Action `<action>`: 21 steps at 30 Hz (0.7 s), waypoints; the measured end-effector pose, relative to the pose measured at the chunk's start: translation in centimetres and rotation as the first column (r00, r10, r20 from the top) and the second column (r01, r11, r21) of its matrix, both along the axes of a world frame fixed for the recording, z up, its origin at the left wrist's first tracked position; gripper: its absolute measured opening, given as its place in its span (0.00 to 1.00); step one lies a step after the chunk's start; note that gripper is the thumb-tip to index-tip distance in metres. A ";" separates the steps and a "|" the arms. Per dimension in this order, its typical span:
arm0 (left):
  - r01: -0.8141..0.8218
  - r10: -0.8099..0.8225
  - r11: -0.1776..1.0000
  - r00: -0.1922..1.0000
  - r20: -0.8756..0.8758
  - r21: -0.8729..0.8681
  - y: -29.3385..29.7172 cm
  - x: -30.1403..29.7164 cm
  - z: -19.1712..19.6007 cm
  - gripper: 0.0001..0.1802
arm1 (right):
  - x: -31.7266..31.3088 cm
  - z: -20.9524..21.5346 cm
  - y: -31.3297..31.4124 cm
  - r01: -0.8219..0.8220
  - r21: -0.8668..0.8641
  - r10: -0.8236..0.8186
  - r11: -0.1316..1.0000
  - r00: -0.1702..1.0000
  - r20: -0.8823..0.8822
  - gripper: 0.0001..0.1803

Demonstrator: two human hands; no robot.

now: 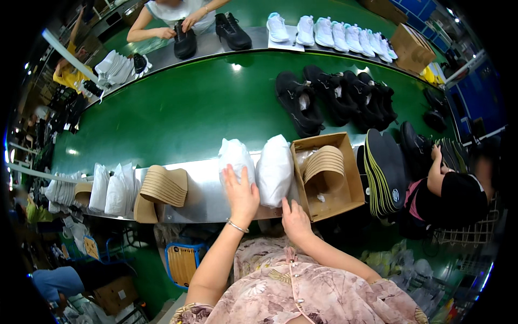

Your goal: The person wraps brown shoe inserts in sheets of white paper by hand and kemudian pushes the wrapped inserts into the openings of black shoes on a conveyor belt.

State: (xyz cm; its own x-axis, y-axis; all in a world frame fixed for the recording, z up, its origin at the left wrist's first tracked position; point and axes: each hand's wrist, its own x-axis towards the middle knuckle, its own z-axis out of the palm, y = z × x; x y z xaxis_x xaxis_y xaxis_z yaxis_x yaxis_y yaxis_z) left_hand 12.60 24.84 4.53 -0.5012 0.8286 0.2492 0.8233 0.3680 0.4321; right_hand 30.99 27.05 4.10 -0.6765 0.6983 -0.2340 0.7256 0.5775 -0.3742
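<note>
Side by side on the metal ledge in front of me lie two shoe-sized bundles in white paper, a left bundle [235, 151] and a right bundle [275, 167]. My left hand [240, 197] rests on the near end of the left bundle, its fingers stretched out and spread. At the near end of the right bundle, my right hand [295, 220] touches the paper with its fingertips, fingers apart and the hand not wrapped round it. Just right of that bundle stands an open cardboard box [337, 204] with a stack of curved brown cardboard pieces [325, 162] inside.
Another stack of curved cardboard pieces [164, 186] and several white bundles [118, 189] stand to the left. Dark insoles [386, 167] lie right of the box. Black shoes [299, 105] sit on the green surface [189, 108]. Co-workers are across and at the right.
</note>
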 end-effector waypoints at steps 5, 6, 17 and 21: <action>0.055 -0.078 0.996 0.889 0.452 0.063 3.2 4.1 -1.0 0.27 | -0.3 0.3 -0.2 0.125 -0.115 -0.150 0.986 0.956 -0.252 0.32; 0.004 -0.023 0.999 0.862 0.506 0.038 3.4 4.1 -2.2 0.29 | -0.7 -0.3 0.1 0.146 -0.163 -0.195 0.976 0.915 -0.352 0.34; -0.104 0.279 0.943 0.763 0.584 -0.315 3.1 6.0 -1.6 0.39 | -1.1 1.5 1.4 0.389 -0.616 -0.604 0.685 0.776 -0.181 0.44; -0.293 0.197 0.954 0.440 0.876 -0.067 2.5 6.1 0.5 0.34 | -0.4 4.1 0.5 0.337 -0.368 -0.484 0.867 0.749 -0.453 0.45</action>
